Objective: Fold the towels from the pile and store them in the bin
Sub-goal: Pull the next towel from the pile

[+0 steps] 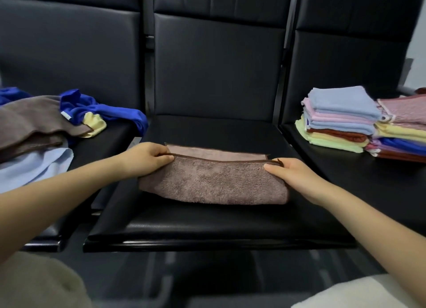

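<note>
**Brown towel folded on the middle seat**

A brown towel [213,183] lies folded lengthwise on the middle black seat [207,224]. The left hand [147,156] pinches its upper left corner; the right hand [291,172] pinches the upper right corner. An unfolded towel pile [41,128] occupies the left seat; stacks of folded towels [341,118] occupy the right seat.

Loose pile [34,128] at 9 o'clock runs off the left edge. Folded stacks [359,123] at 3 o'clock cut by the right edge. Left fingers [159,154] tucked under towel [214,183] hem. Bin: cannot tell.
</note>
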Demonstrator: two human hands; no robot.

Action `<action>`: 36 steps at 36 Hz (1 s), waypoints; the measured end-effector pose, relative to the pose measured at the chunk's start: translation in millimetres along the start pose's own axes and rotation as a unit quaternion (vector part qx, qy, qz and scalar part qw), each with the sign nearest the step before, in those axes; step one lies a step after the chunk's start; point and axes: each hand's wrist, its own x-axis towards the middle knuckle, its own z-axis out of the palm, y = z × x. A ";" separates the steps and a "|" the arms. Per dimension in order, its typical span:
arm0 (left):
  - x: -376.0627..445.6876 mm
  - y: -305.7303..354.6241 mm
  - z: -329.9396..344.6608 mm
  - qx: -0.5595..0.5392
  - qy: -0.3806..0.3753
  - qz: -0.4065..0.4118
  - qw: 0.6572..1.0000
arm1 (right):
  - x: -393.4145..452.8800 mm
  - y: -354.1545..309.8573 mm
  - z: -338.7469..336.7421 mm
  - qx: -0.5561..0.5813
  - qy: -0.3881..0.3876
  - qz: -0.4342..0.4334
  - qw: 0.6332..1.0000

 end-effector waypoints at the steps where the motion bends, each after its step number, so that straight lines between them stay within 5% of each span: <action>1: 2.3 -0.6 0.0 0.003 0.004 -0.001 1.000 | 2.2 -1.2 0.0 -0.006 0.000 0.001 1.000; 19: 75.5 -4.2 19.3 0.133 0.143 0.026 0.980 | 82.8 13.5 7.2 -0.241 0.155 0.028 0.958; 24: 89.6 -13.3 31.0 0.164 0.060 -0.036 0.984 | 89.9 23.6 9.6 -0.251 0.170 0.048 0.952; 27: 91.5 -13.7 35.8 0.145 0.084 -0.068 0.983 | 91.3 22.9 7.8 -0.268 0.182 0.053 0.945; 31: 72.5 -8.3 40.5 0.164 0.172 0.042 0.971 | 79.3 13.3 3.4 -0.300 0.157 0.107 0.935; 36: 41.7 33.7 55.7 0.119 0.085 0.124 0.981 | 57.6 3.9 8.6 -0.364 0.101 0.169 0.910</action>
